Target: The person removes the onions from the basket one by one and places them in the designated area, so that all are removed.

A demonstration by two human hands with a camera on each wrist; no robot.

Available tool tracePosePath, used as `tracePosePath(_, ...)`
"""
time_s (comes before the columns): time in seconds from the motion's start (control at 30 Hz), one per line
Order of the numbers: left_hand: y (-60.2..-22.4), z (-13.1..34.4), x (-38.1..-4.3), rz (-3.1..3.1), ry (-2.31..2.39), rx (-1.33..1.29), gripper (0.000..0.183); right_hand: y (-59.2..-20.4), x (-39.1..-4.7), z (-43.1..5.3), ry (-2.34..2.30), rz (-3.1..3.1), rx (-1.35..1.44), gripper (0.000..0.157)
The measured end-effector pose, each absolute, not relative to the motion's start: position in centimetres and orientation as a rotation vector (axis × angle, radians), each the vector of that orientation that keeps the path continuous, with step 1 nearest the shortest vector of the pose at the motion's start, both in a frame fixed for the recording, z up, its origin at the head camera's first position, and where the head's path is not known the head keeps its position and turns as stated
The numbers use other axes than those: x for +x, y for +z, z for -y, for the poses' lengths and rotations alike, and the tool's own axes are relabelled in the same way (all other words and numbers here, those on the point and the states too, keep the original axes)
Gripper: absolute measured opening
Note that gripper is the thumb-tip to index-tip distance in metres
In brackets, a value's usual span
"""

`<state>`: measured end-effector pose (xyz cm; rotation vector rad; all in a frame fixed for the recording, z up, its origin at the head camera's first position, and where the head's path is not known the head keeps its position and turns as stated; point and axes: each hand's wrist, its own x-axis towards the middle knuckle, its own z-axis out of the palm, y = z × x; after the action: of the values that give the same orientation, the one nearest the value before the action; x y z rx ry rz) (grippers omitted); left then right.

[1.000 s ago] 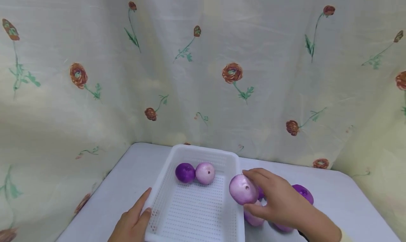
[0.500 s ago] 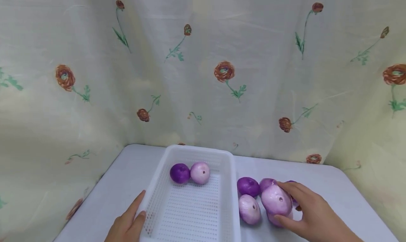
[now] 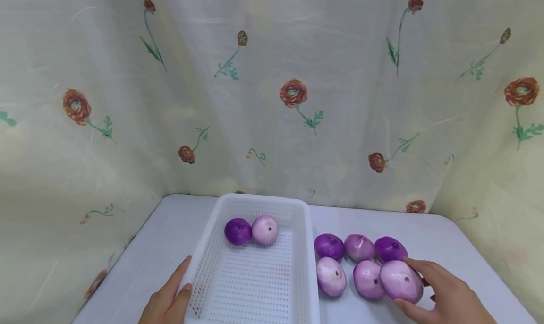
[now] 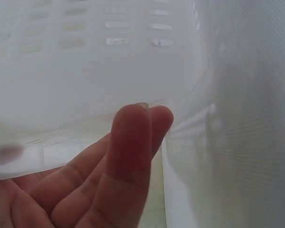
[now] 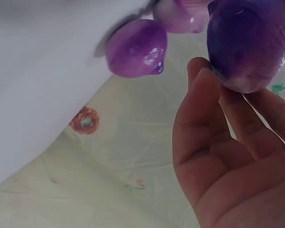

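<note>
My left hand (image 3: 165,295) grips the left side of a white plastic basket (image 3: 313,286), its thumb over the rim; the left wrist view shows the thumb and fingers close against the basket wall (image 4: 85,85). My right hand (image 3: 446,291) holds a pale purple onion (image 3: 401,281) at the front right of a group of onions. In the right wrist view, the thumb and fingertips of the right hand (image 5: 237,156) touch this onion (image 5: 249,42). Inside the basket, a dark purple onion (image 3: 238,232) and a pale onion (image 3: 265,230) sit side by side at the far end.
Right of the basket, several onions stand in two rows on the white table (image 3: 429,234): a dark one (image 3: 329,247), a pinkish one (image 3: 359,247) and another dark one (image 3: 390,250) behind, two paler ones (image 3: 331,277) in front. A flowered curtain (image 3: 340,168) hangs behind.
My right hand has carried the pale onion rightward from beside the basket's rim to the right end of the front row. The left hand stays on the basket; the view has shifted slightly.
</note>
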<state>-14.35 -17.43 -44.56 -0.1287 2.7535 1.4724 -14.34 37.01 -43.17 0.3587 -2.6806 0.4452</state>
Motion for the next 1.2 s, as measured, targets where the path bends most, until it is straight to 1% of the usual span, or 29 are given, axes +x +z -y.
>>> tracePosePath(0.27,-44.7,17.6,-14.2,-2.767,1.486,-0.103,0.058,-44.6,-14.0,-39.0,0.414,2.719,0.212,0.088)
tracePosePath(0.5,-44.7,17.7,-14.1,-2.79,1.471,-0.099,0.058,-45.5,-13.9,-39.7,0.455,2.753,0.122,0.091)
tracePosePath(0.83,-44.6,17.6,-13.9,-2.771,1.484,-0.086,0.059,-46.8,-14.1,-39.7,0.463,2.669,0.176,0.085)
tracePosePath(1.2,-44.2,17.3,-13.8,-2.739,1.487,-0.14,0.059,-47.4,-14.3,-39.5,0.44,2.624,0.213,0.087)
